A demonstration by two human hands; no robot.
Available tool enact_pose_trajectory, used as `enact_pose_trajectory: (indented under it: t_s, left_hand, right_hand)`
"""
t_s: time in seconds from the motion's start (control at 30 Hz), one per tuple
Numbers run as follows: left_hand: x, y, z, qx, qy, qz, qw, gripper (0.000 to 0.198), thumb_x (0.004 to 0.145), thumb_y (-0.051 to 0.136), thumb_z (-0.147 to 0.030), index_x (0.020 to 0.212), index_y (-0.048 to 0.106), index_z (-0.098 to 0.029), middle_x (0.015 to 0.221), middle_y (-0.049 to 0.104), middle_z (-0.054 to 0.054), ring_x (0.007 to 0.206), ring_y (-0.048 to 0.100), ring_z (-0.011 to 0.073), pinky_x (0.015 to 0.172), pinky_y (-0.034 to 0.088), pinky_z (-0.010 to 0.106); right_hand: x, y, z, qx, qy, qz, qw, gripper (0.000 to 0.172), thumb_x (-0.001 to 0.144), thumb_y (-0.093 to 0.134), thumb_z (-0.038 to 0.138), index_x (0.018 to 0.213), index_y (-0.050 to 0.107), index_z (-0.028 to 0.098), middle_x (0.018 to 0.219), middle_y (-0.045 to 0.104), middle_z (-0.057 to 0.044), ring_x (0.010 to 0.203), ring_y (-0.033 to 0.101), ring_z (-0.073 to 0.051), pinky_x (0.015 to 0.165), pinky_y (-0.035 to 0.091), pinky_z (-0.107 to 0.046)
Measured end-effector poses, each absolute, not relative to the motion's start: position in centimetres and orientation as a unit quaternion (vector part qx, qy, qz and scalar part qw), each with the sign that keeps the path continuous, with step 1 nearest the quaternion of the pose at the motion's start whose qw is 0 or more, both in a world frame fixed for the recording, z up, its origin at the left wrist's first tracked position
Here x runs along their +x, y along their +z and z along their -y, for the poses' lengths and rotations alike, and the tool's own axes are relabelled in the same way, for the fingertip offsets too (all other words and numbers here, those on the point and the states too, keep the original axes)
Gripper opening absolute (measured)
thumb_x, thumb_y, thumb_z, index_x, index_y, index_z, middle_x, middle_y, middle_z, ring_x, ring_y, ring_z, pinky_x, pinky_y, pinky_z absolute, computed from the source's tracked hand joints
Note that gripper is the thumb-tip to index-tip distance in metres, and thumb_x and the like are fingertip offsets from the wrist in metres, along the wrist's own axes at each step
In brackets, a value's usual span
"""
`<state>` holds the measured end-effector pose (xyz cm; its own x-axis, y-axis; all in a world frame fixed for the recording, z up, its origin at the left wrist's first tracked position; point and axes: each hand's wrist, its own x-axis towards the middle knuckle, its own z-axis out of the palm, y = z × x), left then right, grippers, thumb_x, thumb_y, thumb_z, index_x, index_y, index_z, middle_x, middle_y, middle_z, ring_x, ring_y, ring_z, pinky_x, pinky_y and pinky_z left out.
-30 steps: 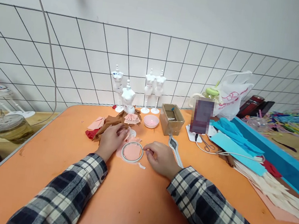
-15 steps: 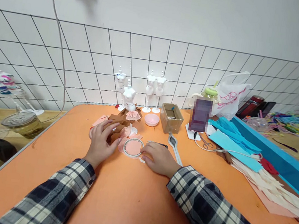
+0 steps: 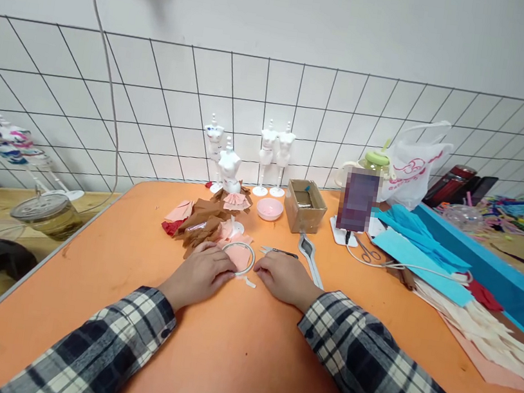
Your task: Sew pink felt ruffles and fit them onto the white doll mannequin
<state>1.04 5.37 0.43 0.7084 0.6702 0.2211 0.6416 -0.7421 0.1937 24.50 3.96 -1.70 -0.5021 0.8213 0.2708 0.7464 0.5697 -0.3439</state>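
Note:
My left hand [image 3: 200, 272] rests on the table with its fingers curled over the left side of a white ring that looks like a roll of tape [image 3: 253, 262]. Pink fabric shows through the roll's middle. Just right of the roll is my right hand [image 3: 284, 276], fingers bent and pressed together; whether anything is in them is hidden. A small white strip [image 3: 250, 282] lies between the hands. Beyond my right fingers are tweezers or snips with a dark handle [image 3: 286, 253]. Brown fabric scraps [image 3: 205, 218] lie heaped beyond my left hand.
White mini mannequins [image 3: 267, 148] stand along the tiled wall. Before them are a pink bowl [image 3: 269, 209] and a cardboard box [image 3: 306, 209]. To the right are a phone [image 3: 357, 200], scissors [image 3: 369, 256], a cable and blue fabric [image 3: 421, 264]. A grey tool [image 3: 310, 262] lies near my right hand.
My left hand has come down from above the brown scraps onto the roll, its fingers now curled. My right hand has drawn slightly away from the roll's right edge.

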Motion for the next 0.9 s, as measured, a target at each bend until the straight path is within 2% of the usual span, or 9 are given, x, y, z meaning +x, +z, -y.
enact_pose_trajectory:
  t_s: [0.1,0.27,0.4,0.53,0.63,0.73,0.8,0.9]
  left_hand:
    - [1.0,-0.1,-5.6,0.911,0.154,-0.375,0.069,0.019,0.095,0.045,-0.030,0.094,0.063,-0.023,0.092,0.071,0.003,0.090,0.062,0.0199,0.091,0.038,0.037]
    - [1.1,-0.8,-5.5,0.895,0.184,-0.391,0.109,0.016,0.095,0.046,-0.030,0.097,0.059,-0.022,0.094,0.069,0.004,0.088,0.061,0.0193,0.078,0.043,0.031]
    - [1.2,-0.8,-5.2,0.895,0.193,-0.382,0.128,0.015,0.093,0.043,-0.022,0.092,0.059,-0.021,0.087,0.068,0.003,0.081,0.060,0.0184,0.072,0.043,0.029]
    - [1.5,-0.4,-4.9,0.897,0.210,-0.342,0.187,0.024,0.088,0.042,-0.011,0.092,0.064,-0.021,0.093,0.069,0.003,0.089,0.061,0.0176,0.082,0.044,0.028]
    - [2.1,0.0,-4.6,0.886,0.223,-0.329,0.238,0.016,0.089,0.051,-0.023,0.093,0.065,-0.019,0.096,0.069,0.005,0.090,0.061,0.0180,0.083,0.045,0.028]
    - [2.8,-0.2,-4.5,0.874,0.217,-0.364,0.235,0.019,0.086,0.058,-0.035,0.084,0.066,-0.018,0.085,0.068,0.004,0.082,0.060,0.0179,0.076,0.044,0.027]
    - [3.1,-0.5,-4.5,0.867,0.214,-0.388,0.227,0.020,0.089,0.054,-0.031,0.080,0.065,-0.018,0.080,0.066,0.003,0.078,0.059,0.0171,0.072,0.043,0.027]
    - [2.9,-0.9,-4.7,0.864,0.212,-0.390,0.235,0.022,0.091,0.045,-0.023,0.084,0.065,-0.018,0.084,0.066,0.003,0.081,0.058,0.0166,0.073,0.043,0.027]
  right_hand:
    - [24.2,-1.6,-3.7,-0.455,0.105,0.861,0.202,0.012,0.086,0.061,0.026,0.095,0.069,0.022,0.093,0.069,-0.002,0.090,0.061,-0.017,0.072,0.039,-0.027]
    - [23.4,-1.1,-3.1,-0.479,0.089,0.846,0.217,0.024,0.086,0.062,0.043,0.094,0.067,0.021,0.088,0.067,-0.003,0.082,0.060,-0.016,0.065,0.036,-0.026]
    - [23.1,-0.8,-2.9,-0.484,0.019,0.851,0.200,0.023,0.091,0.055,0.042,0.091,0.066,0.021,0.087,0.067,-0.003,0.083,0.059,-0.017,0.064,0.033,-0.028]
    - [22.9,-0.8,-2.9,-0.449,-0.023,0.875,0.181,0.025,0.094,0.052,0.040,0.089,0.064,0.019,0.087,0.066,-0.004,0.086,0.058,-0.018,0.066,0.033,-0.028]
    - [22.7,-0.9,-2.9,-0.432,-0.032,0.886,0.167,0.024,0.095,0.051,0.038,0.089,0.064,0.018,0.087,0.066,-0.004,0.083,0.058,-0.017,0.065,0.032,-0.028]
    - [22.5,-1.0,-2.8,-0.425,-0.034,0.892,0.153,0.021,0.096,0.050,0.033,0.090,0.063,0.018,0.086,0.066,-0.004,0.081,0.059,-0.017,0.063,0.032,-0.029]
    - [22.5,-1.1,-2.9,-0.427,-0.028,0.891,0.152,0.022,0.096,0.050,0.034,0.090,0.063,0.018,0.086,0.067,-0.004,0.082,0.059,-0.017,0.065,0.033,-0.029]
    - [22.8,-1.1,-3.0,-0.429,0.000,0.889,0.160,0.023,0.095,0.052,0.037,0.090,0.064,0.018,0.089,0.068,-0.004,0.086,0.059,-0.017,0.067,0.034,-0.028]
